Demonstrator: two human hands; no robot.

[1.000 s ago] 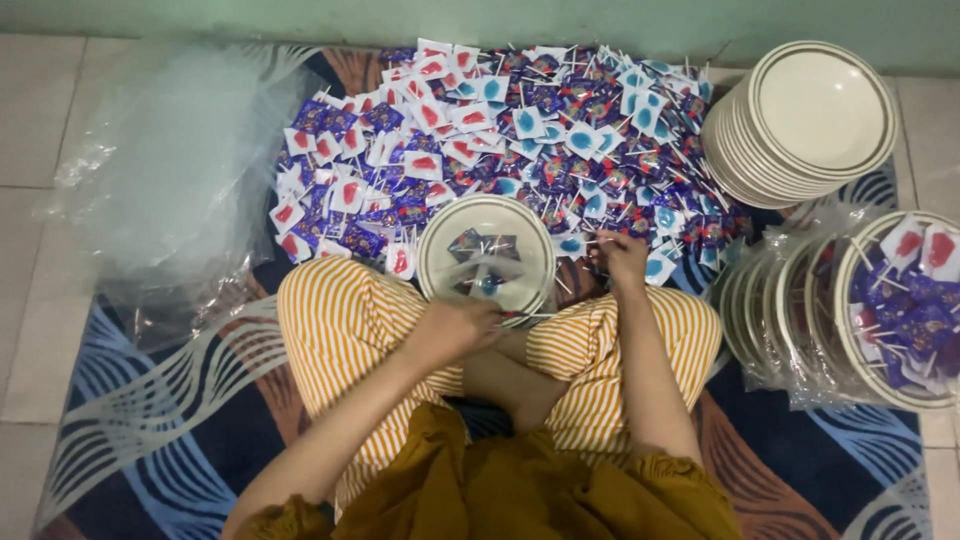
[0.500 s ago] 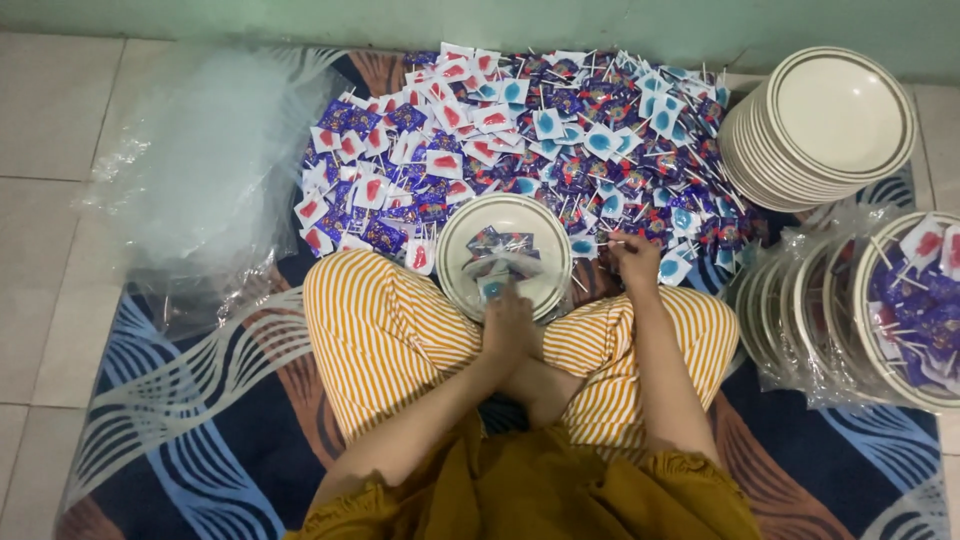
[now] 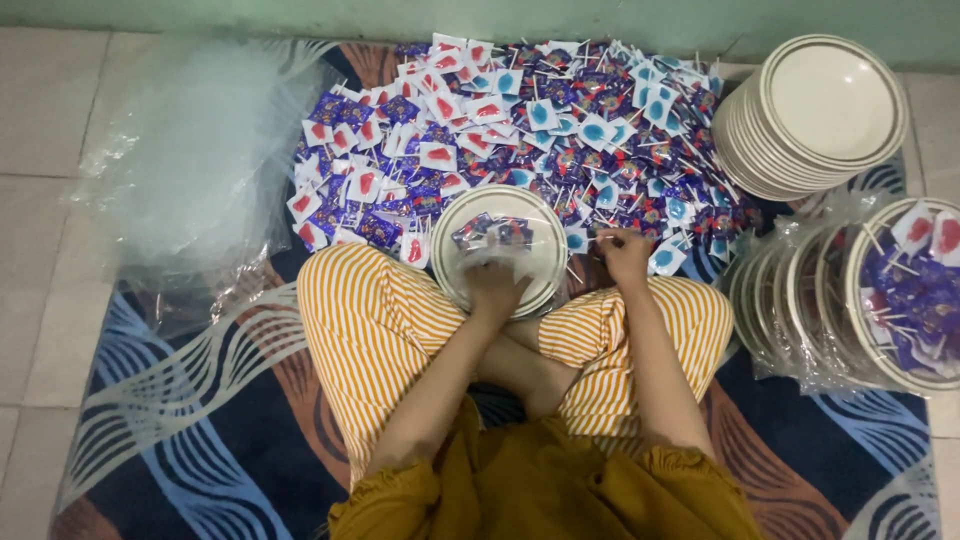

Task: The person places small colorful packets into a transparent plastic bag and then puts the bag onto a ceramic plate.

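A pale tiled floor (image 3: 45,200) with dark grout lines runs up to a green wall (image 3: 300,15) along the top edge. A mat (image 3: 190,420) patterned in dark blue, brown and white waves covers the middle. The light is soft and even.

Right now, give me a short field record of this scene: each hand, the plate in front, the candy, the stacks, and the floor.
left hand: on the near rim of the plate, grip state unclear
right hand: at the near edge of the candy pile, fingers curled on a wrapped lollipop
plate: white, in front of the knees, a few wrapped candies in it
candy pile: wrapped lollipops, blue, red and purple
empty plate stack: far right
bagged filled plates: on edge, right
clear plastic bags: left
mat: patterned, over tile
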